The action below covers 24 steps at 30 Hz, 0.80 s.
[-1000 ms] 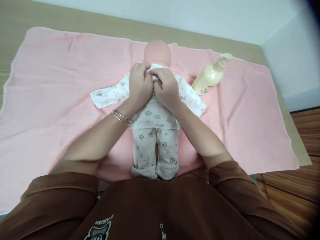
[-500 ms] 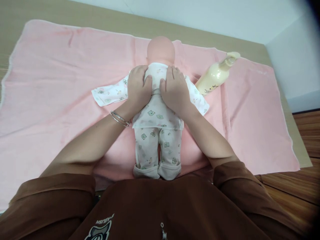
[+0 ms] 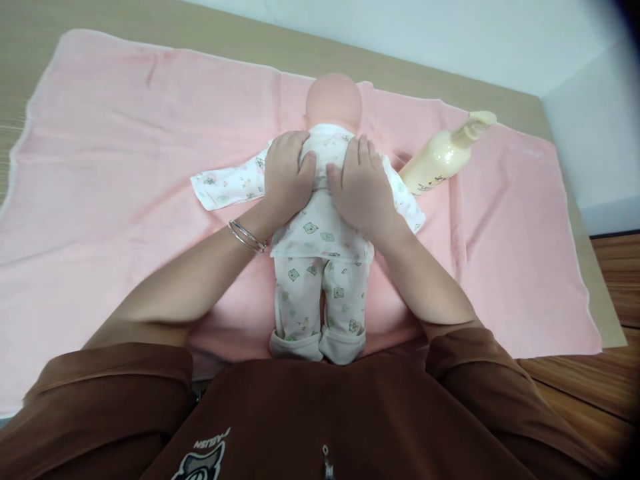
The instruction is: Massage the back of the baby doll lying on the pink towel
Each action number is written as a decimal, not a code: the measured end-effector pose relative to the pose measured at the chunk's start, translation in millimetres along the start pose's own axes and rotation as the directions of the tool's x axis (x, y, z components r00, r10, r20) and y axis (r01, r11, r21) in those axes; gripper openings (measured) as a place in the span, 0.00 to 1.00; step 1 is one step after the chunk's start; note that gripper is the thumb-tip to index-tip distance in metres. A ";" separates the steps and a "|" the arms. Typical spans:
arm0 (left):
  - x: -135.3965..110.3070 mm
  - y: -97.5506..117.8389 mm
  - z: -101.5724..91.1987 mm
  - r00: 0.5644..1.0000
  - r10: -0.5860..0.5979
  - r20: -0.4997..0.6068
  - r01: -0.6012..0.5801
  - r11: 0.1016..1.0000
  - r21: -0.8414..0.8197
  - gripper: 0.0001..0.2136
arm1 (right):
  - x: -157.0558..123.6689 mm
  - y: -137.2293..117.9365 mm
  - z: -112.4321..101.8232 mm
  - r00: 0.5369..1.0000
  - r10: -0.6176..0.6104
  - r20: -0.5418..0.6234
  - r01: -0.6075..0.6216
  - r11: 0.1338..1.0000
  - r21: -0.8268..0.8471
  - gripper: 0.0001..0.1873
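Observation:
A baby doll (image 3: 334,103) lies face down on a pink blanket (image 3: 150,133), its head away from me. It wears a white printed top (image 3: 320,233) and matching trousers (image 3: 345,300) with turned-up cuffs. My left hand (image 3: 290,175) rests flat on the left side of its upper back, thumb pointing inward. On the other side my right hand (image 3: 364,190) lies flat on the back, fingers toward the shoulder. Neither hand grasps anything; the thumbs are apart, with the top's cloth showing between them. The doll's sleeves stretch out to both sides.
A cream pump bottle (image 3: 440,159) leans or lies tilted on the blanket, just beyond the doll's right sleeve. The wooden table (image 3: 500,90) shows around the blanket's edges. A white wall (image 3: 400,27) stands behind it, and wooden flooring (image 3: 615,280) is at the right.
The whole view has shifted slightly, so doll, bottle and blanket appear a little further right. Both hands remain flat on the doll's back, in nearly the same place.

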<state>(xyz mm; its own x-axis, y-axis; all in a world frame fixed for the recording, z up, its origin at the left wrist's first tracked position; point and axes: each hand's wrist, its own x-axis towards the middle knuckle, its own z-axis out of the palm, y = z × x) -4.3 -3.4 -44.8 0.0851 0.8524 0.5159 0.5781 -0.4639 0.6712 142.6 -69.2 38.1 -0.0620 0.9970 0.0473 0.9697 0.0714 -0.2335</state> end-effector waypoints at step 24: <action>12.4 4.5 -1.3 0.991 -0.014 0.131 -0.002 0.993 0.121 0.16 | -8.0 -6.1 4.4 0.974 -0.227 0.019 0.227 0.974 0.010 0.33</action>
<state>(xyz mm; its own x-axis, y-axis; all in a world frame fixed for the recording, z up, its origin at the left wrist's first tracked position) -1.7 4.7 -34.7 0.1823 0.8831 0.4323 0.6720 -0.4329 0.6008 136.2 -77.4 34.9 -0.2848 0.9552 0.0805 0.9280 0.2958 -0.2265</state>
